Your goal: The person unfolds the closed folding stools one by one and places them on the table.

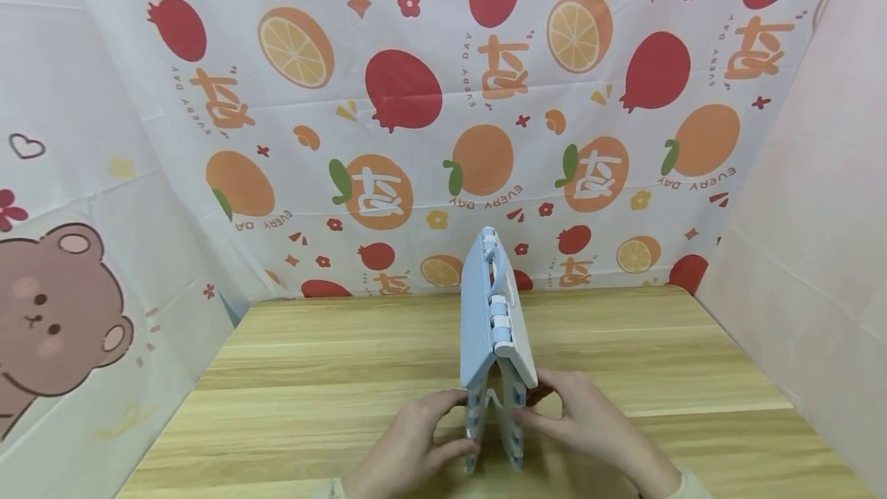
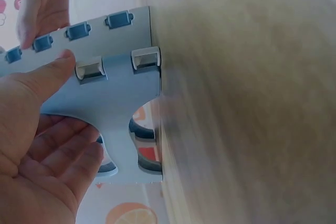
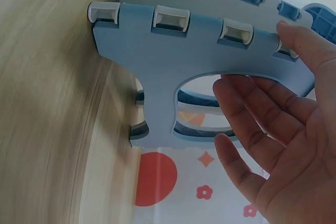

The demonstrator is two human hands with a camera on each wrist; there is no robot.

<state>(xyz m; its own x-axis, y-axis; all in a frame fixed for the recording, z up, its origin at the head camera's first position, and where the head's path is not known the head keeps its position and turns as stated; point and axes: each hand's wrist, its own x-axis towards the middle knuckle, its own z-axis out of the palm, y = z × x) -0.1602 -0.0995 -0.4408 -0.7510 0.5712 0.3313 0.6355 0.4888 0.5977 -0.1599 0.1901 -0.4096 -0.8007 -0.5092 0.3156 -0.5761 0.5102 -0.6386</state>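
Observation:
A light blue and white folding stool (image 1: pixel 478 314) stands half folded on the table, its two seat halves sloping like a tent from the hinged ridge. A carry handle (image 1: pixel 498 276) shows along that ridge. My left hand (image 1: pixel 409 437) grips the left leg panel; in the left wrist view its thumb lies on the blue panel (image 2: pixel 118 90) near the white hinge clips, fingers behind at the cut-out. From the other side my right hand (image 1: pixel 589 418) holds the right leg panel (image 3: pixel 157 61), thumb at its clipped edge and fingers by the oval opening. A gap separates the two edges.
The wood-grain table (image 1: pixel 333 368) extends to both sides of the stool. Behind it hangs a white cloth (image 1: pixel 430 21) printed with fruit, close to the stool's far end. Another cloth (image 1: pixel 62 114) with a bear print hangs on the left, and a pale one (image 1: pixel 818 252) on the right.

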